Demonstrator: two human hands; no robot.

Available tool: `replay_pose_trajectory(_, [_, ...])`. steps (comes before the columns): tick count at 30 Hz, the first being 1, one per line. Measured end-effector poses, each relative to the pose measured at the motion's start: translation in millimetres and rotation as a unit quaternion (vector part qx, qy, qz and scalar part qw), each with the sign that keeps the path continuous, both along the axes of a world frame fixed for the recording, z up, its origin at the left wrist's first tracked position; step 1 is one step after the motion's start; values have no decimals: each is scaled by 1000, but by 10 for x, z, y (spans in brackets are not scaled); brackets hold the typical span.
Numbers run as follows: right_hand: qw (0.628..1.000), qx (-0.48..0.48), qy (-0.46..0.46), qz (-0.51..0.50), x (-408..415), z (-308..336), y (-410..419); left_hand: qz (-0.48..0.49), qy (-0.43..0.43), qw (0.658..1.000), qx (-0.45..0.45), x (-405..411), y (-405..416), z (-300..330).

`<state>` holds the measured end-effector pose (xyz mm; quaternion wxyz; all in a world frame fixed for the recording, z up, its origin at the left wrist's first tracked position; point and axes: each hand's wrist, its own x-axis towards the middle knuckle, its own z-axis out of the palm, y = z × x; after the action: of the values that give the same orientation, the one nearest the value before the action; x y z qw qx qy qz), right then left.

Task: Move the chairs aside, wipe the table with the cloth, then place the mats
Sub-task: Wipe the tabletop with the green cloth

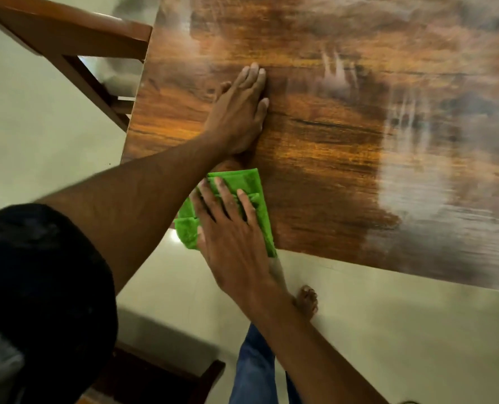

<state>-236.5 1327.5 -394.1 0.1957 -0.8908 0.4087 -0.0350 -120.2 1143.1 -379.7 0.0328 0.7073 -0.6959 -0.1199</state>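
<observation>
- Head view: the left hand (238, 112) lies flat on the wooden table (344, 147), fingers straight and close together, palm down, holding nothing.
- The right hand (230, 228) presses down on a folded green cloth (251, 185), fingers straight and slightly spread across it, not curled round it.
- The cloth sits at the table's near edge, close to the corner, one end hanging just past the edge; it's just below the left hand, a sliver of bare wood between them.
- A wooden chair (76, 39) stands at the table's left side, its top rail up against the table edge.
- Under the table edge, a bare foot (306, 301) on the pale tiled floor (388, 330), with a jeans leg (254, 371) below it.
- Glare washes over the far right of the tabletop.
</observation>
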Motion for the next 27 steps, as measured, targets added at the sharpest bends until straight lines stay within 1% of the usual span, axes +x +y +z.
replay_pose_trajectory(2, [1000,-6,-1,12,13,-1,-40,14,6,1000,-13,-55,43,-45])
replay_pose_trajectory(4, [1000,-8,-6,-7,-172,-11,-45,20,16,1000,-17,-78,71,-100])
replay_pose_trajectory(6, [998,-8,-1,-65,-510,-28,-33,41,30,998,-34,-125,117,-126])
replay_pose_trajectory(8, [991,-16,29,-128,-936,-49,-34,58,47,994,-75,-198,213,-140])
replay_pose_trajectory(11, [976,-19,66,-209,-1544,-31,-176,48,71,989,-119,-444,380,-143])
replay_pose_trajectory(14, [966,-23,77,-246,-1770,14,-375,23,66,990,-121,-744,497,-184])
replay_pose_trajectory(17, [963,-25,64,-259,-1773,17,-569,-2,39,995,-96,-928,566,-290])
replay_pose_trajectory(20, [961,-48,72,-264,-1815,-43,-959,-5,25,996,-89,-929,565,-347])
replay_pose_trajectory(24, [967,-60,69,-238,-1851,-47,-1567,-5,12,997,-81,-952,560,-334])
replay_pose_trajectory(27, [968,-56,66,-237,-1869,-37,-1488,-2,10,997,-77,-963,563,-311])
